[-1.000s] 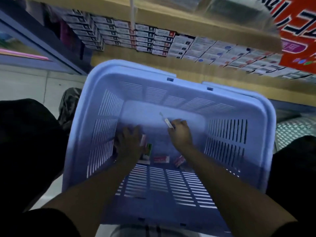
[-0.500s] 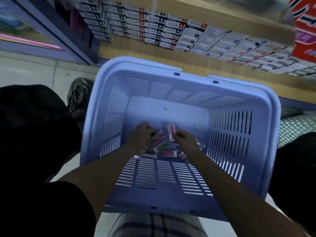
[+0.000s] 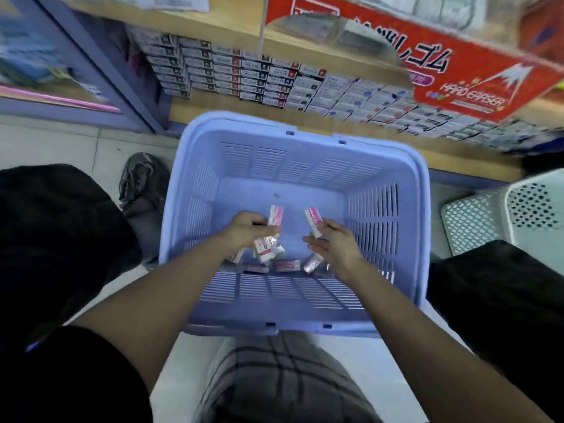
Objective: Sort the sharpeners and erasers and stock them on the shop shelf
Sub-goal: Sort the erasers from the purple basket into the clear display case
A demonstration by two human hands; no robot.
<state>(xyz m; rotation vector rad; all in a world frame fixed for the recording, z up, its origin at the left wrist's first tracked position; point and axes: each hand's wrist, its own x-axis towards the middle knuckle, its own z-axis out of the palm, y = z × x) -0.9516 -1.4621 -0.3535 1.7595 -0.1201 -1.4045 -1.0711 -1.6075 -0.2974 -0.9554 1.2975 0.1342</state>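
Note:
Both my hands are inside a light blue plastic basket (image 3: 421, 209) on the floor. My left hand (image 3: 244, 232) grips several wrapped erasers, one pink-and-white eraser (image 3: 275, 215) sticking up and a green-labelled pack (image 3: 266, 250) below the fingers. My right hand (image 3: 337, 242) pinches a single pink-and-white eraser (image 3: 314, 221) held upright. More wrapped erasers (image 3: 287, 265) lie loose on the basket floor by the near wall. A wooden shop shelf (image 3: 305, 129) runs behind the basket.
Rows of small white boxes (image 3: 351, 96) fill the shelf. A red hard-eraser carton (image 3: 442, 68) hangs over it at upper right. A white perforated basket (image 3: 518, 215) stands to the right. My knees flank the blue basket; a dark shoe (image 3: 140, 178) sits left.
Both hands have lifted off the basket floor, the left one now with several erasers gathered in it, the right still with one. The camera has tilted up toward the shelf.

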